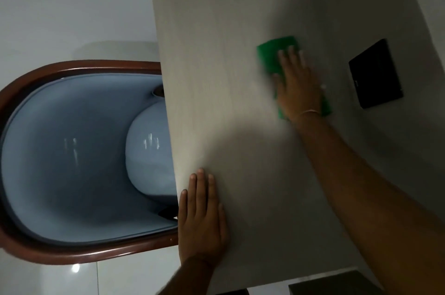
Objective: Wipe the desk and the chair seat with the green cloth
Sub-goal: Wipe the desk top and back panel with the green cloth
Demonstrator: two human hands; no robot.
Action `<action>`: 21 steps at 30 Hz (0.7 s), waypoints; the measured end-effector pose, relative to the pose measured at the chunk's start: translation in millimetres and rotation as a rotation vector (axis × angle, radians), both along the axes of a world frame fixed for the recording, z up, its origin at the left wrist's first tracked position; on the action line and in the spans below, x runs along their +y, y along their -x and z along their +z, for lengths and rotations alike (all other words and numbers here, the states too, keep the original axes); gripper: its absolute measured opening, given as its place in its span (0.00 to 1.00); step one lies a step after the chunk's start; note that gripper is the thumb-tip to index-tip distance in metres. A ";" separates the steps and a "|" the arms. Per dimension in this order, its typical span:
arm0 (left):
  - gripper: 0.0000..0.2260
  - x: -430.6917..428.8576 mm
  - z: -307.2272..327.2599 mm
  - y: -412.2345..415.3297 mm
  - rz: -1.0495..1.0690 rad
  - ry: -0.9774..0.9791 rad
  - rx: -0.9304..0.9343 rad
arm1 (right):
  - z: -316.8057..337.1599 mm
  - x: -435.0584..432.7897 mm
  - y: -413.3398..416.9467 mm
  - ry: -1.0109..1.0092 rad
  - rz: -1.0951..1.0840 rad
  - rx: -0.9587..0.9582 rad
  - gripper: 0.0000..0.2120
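Note:
A pale wood-grain desk (216, 78) fills the middle of the head view. My right hand (297, 84) lies flat on the green cloth (271, 54), pressing it onto the desk near the wall side; cloth and fingers are motion-blurred. My left hand (202, 217) rests flat and open on the desk's near left edge, holding nothing. The chair (72, 162), with a brown wooden frame and a light blue shiny seat (149, 150), stands to the left, its seat partly tucked under the desk.
A black rectangular panel (375, 73) sits on the grey wall to the right of the cloth. White glossy floor tiles (60, 5) surround the chair. A dark object (332, 286) shows below the desk's near edge.

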State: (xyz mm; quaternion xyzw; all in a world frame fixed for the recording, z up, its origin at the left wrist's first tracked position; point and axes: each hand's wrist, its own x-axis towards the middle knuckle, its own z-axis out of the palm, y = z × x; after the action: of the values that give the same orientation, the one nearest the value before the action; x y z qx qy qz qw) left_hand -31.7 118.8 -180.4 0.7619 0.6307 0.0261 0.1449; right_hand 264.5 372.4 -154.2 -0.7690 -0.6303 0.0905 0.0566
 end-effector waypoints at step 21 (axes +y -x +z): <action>0.30 15.0 5.9 -1.0 0.006 0.010 -0.058 | 6.2 -123.6 -3.1 -0.017 -0.411 -0.090 0.29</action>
State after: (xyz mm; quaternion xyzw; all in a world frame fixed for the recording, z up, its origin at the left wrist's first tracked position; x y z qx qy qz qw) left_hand -30.7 133.8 -174.5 0.7582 0.6286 0.0453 0.1669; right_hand 267.6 248.8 -148.0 -0.8841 -0.4628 0.0375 0.0521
